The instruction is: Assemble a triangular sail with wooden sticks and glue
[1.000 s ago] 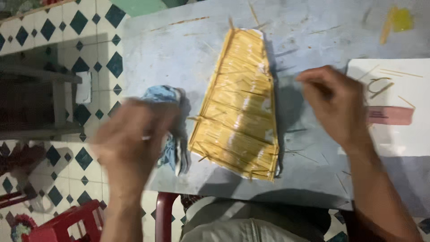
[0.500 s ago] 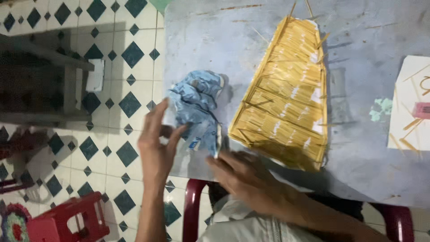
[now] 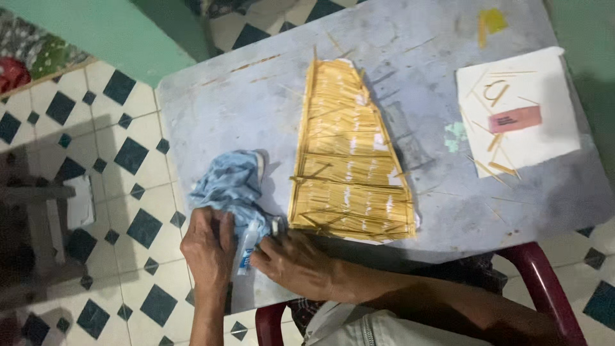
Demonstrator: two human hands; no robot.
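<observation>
One small white tube (image 3: 246, 254) lies at the near left table (image 3: 211, 109) edge, long axis running toward me, against one crumpled blue cloth (image 3: 229, 186), my left hand (image 3: 206, 247) and right hand (image 3: 296, 263) both curled, fingertips pinching it, beside one tapered stick panel (image 3: 346, 160).

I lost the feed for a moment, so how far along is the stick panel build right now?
Done so far: the tapered stick panel on the grey table is largely covered with rows of yellow sticks, though white gaps show between them. In hand: the left hand and right hand meet on a small tube beside the blue cloth. Left: loose sticks lie on the white sheet.
</observation>
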